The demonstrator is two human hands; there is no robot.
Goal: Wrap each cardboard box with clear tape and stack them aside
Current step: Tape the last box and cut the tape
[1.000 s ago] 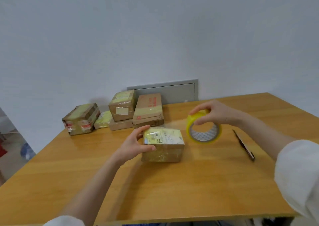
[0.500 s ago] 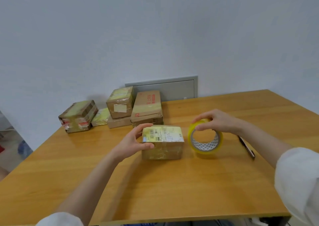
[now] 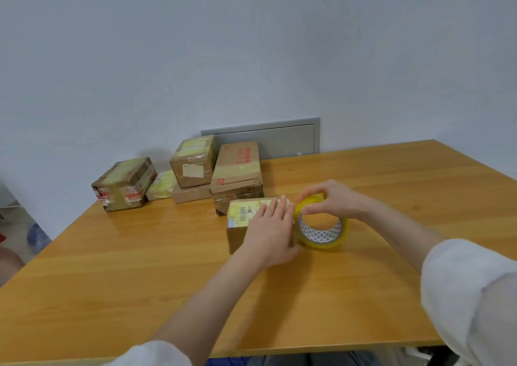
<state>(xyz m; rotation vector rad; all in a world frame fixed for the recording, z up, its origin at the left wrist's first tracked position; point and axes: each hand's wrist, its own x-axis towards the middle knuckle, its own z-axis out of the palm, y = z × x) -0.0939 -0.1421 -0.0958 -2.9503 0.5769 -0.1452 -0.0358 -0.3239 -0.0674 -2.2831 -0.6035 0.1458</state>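
left hand [image 3: 270,226] hides box [image 3: 237,235] right half — label [image 3: 244,214] unreadable

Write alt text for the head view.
On a wooden table, the left hand lies flat on a labelled cardboard box while the right hand grips a roll of clear tape beside its right end. More taped boxes sit behind, near the wall.

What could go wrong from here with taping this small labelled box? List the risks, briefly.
1. The left hand lies flat on the small brown cardboard box, right beside the yellowish clear tape roll; tape pulled across could stick to it.
2. The right hand pinches the roll only at its top rim; it may twist and lay tape crooked.
3. The red-printed cardboard box stands close behind; turning the small box might nudge it.
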